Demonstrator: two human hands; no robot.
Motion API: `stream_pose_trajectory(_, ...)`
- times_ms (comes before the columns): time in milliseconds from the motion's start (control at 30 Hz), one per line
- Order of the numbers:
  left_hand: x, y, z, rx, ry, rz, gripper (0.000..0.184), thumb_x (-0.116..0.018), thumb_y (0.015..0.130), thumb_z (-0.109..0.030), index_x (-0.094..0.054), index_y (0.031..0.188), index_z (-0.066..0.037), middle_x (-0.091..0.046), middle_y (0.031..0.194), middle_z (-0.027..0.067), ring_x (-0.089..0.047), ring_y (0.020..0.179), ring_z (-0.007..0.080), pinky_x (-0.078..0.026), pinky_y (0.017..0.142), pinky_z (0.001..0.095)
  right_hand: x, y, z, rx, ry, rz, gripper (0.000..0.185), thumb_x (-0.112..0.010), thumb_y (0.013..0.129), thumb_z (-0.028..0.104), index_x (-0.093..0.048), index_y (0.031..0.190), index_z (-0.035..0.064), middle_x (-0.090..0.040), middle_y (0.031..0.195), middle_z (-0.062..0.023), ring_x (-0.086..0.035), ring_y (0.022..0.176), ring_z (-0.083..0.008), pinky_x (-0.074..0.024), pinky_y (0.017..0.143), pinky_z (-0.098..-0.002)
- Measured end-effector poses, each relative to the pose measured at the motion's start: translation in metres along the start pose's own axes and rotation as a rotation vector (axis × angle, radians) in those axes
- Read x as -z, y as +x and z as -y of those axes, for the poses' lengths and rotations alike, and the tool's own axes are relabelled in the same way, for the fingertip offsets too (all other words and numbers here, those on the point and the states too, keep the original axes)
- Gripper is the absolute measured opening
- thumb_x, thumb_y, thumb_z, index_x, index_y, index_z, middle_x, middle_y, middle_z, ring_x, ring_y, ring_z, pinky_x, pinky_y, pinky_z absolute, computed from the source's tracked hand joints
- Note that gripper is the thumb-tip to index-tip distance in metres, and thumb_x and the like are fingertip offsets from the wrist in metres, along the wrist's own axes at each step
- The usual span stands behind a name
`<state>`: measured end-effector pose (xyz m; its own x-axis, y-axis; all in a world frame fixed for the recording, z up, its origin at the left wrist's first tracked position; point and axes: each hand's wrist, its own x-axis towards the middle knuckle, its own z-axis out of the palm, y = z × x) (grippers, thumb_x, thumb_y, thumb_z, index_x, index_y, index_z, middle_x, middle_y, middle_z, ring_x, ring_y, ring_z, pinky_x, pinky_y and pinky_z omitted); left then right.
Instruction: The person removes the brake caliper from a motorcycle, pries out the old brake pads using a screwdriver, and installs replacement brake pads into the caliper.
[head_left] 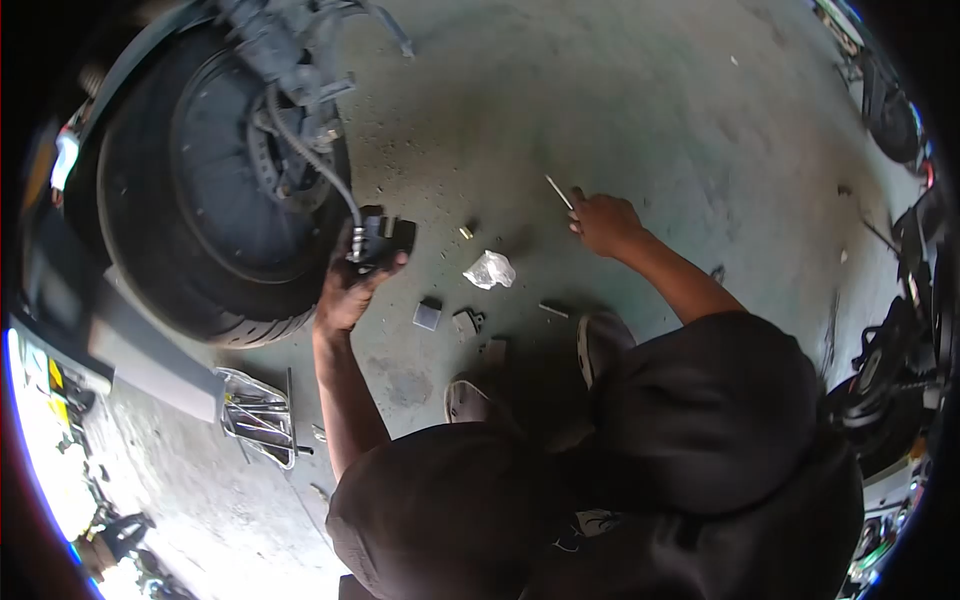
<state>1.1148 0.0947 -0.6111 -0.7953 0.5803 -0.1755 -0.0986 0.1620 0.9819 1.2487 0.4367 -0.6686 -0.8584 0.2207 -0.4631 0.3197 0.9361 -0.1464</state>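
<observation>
My left hand (348, 293) is wrapped round a dark brake caliper (388, 240), held up beside the wheel (222, 170). A braided brake hose (318, 163) runs from the caliper up to the fork (275, 55). My right hand (604, 222) is closed on a screwdriver (559, 190). Its thin, light shaft points up and left; the handle is hidden in my fingers. Below the hands, a brake pad (428, 314) and a metal bracket-like piece (467, 321) lie on the floor, near a crumpled clear plastic bag (489, 269).
A small light piece (466, 232) and a short metal pin (554, 309) lie on the floor (660, 120). My shoes (602, 345) are close to these parts. A metal rack of tools (258, 415) stands at lower left. Motorcycle parts (880, 370) line the right edge.
</observation>
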Motion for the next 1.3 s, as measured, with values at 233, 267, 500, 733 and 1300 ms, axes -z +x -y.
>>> stream_pose_trajectory(233,0.006,-0.010,-0.016,0.066,0.177,0.064,0.075,-0.078,0.077,-0.034,-0.041,0.134,-0.001,-0.058,0.115,0.0060,-0.055,0.107,0.0195,-0.040,0.099,0.0343,-0.060,-0.058,0.032,0.529,0.004,-0.256,0.024,-0.061,0.075,0.013,-0.061,0.097,0.0027,-0.066,0.085,-0.0155,-0.065,0.082,-0.0332,-0.0523,0.069,-0.0448)
stream_pose_trajectory(267,0.006,-0.011,-0.019,0.063,0.206,0.067,0.083,-0.081,0.073,-0.037,-0.040,0.134,0.000,-0.056,0.117,0.0082,-0.054,0.109,0.0196,-0.041,0.097,0.0346,-0.061,-0.063,0.032,0.506,-0.009,-0.112,0.017,-0.060,0.075,0.012,-0.063,0.089,0.0030,-0.066,0.082,-0.0149,-0.066,0.080,-0.0324,-0.0522,0.068,-0.0449)
stream_pose_trajectory(500,-0.025,0.005,0.043,-0.133,-0.268,-0.106,0.057,-0.067,0.082,-0.034,-0.048,0.127,-0.003,-0.059,0.114,0.0087,-0.058,0.103,0.0196,-0.045,0.090,0.0362,-0.083,-0.063,0.022,0.481,-0.004,0.032,0.012,-0.057,0.076,0.011,-0.066,0.077,0.0026,-0.066,0.079,-0.0150,-0.066,0.078,-0.0314,-0.0518,0.068,-0.0443)
stream_pose_trajectory(733,-0.070,0.014,0.010,-0.062,-0.333,-0.310,0.041,-0.068,0.082,-0.036,-0.057,0.103,-0.002,-0.062,0.092,0.0073,-0.060,0.085,0.0164,-0.049,0.077,0.0327,-0.098,-0.068,0.022,0.536,0.041,0.035,0.017,-0.056,0.077,0.013,-0.065,0.085,0.0006,-0.066,0.081,-0.0150,-0.065,0.081,-0.0311,-0.0513,0.071,-0.0437)
stream_pose_trajectory(1300,-0.087,0.000,-0.040,0.162,-0.624,-0.191,0.048,-0.048,0.086,-0.044,-0.063,0.102,-0.001,-0.066,0.085,0.0142,-0.065,0.074,0.0255,-0.055,0.065,0.0389,0.079,-0.062,0.053,0.909,1.116,-0.339,0.011,-0.060,0.085,-0.006,-0.059,0.096,-0.0062,-0.061,0.088,-0.0108,-0.061,0.080,-0.0148,-0.0517,0.071,-0.0283)
